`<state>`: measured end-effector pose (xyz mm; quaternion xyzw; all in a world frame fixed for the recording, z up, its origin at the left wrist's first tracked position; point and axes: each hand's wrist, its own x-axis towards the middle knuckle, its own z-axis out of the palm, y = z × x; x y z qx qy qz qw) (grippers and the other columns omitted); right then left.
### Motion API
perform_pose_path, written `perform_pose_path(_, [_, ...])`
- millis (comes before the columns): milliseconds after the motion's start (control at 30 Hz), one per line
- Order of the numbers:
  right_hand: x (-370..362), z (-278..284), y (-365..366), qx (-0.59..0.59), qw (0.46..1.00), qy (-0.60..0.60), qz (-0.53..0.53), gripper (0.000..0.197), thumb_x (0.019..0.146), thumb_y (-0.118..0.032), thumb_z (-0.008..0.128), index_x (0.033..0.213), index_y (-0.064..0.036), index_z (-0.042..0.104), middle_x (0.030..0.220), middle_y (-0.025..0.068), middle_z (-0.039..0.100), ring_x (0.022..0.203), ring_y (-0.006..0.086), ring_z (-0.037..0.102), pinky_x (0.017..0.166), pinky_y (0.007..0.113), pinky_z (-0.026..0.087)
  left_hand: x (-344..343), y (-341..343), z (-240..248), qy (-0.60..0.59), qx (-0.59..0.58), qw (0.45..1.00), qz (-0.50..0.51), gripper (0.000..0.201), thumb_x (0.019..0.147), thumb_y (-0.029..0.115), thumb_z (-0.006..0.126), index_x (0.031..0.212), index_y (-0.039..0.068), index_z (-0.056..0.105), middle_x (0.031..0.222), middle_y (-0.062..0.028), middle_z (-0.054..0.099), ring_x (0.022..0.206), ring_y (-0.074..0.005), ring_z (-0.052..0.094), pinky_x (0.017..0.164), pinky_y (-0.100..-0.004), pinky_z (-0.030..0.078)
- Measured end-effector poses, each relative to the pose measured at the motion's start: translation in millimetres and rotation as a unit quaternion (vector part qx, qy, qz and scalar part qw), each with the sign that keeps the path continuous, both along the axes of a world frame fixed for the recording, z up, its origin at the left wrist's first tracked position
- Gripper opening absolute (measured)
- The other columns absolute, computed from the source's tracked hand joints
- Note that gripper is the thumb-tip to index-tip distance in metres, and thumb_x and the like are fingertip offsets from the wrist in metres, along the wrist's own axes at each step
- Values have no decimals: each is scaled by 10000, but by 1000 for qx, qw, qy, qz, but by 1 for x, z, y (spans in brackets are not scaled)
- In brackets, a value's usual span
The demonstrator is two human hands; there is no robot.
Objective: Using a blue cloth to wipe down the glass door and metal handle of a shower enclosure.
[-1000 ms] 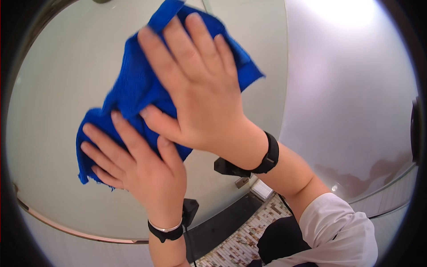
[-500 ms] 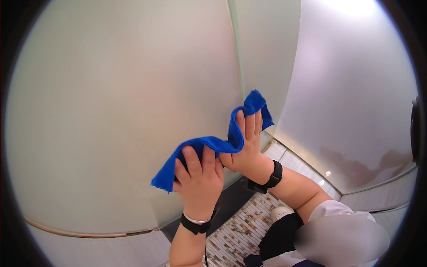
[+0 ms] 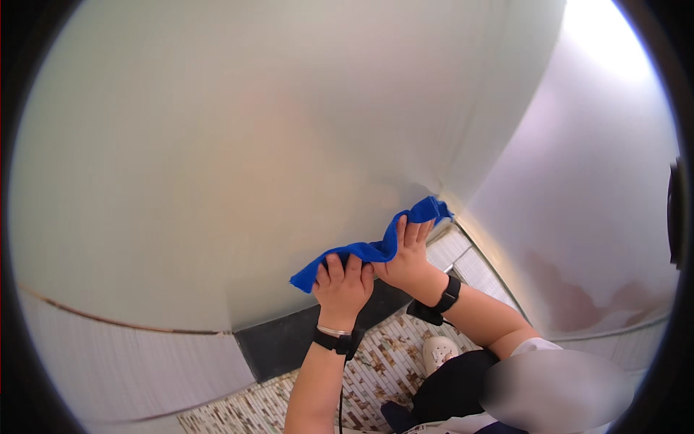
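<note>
A bunched blue cloth [image 3: 372, 250] lies against the lower part of a large frosted glass panel [image 3: 217, 166]. My left hand [image 3: 343, 295] holds the cloth's left part, its fingers bent over it and pressing it to the glass. Just to the right, my right hand [image 3: 410, 262] holds the other end, fingers fairly straight and pressed onto the fabric near the panel's right corner. The palms and the cloth's underside are hidden. Both wrists wear black bands; a silvery bangle [image 3: 332, 331] circles the left one.
Another shiny, pale panel [image 3: 578, 195] stands at the right, meeting the glass at a corner. Below run a dark sill [image 3: 278, 347] and light tiles [image 3: 144, 362]. Mosaic flooring [image 3: 246, 405] lies beneath, with a white shoe [image 3: 439, 352] on it. A dark object [image 3: 675, 217] is at the right edge.
Both hands and the cloth have moved down the glass and toward the right corner. The view has shifted too, showing more of the sill and floor. Both hands keep hold of the cloth.
</note>
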<state>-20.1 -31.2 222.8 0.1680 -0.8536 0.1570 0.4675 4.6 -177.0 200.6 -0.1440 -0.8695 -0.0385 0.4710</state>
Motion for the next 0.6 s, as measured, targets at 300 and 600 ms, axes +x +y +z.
perform_pose_path(300, [16,90,-100,155,981,84,84,431,739,-332,571,1151,-209,611,1377,-57,425,1336,270,262,1061,513,190,9,-81,60,71,197,972,105,591,894,384,424,1386,82,293,1449,-342,79,1250,-561,172,965,-668,122])
perform_pose_path(600, [28,108,-160,326,895,50,301,378,745,-193,578,1116,-163,642,1318,-9,507,1231,219,411,1002,361,346,12,-116,27,72,446,879,153,853,889,386,513,1407,-101,41,1483,-296,29,1374,-460,22,1067,-607,39])
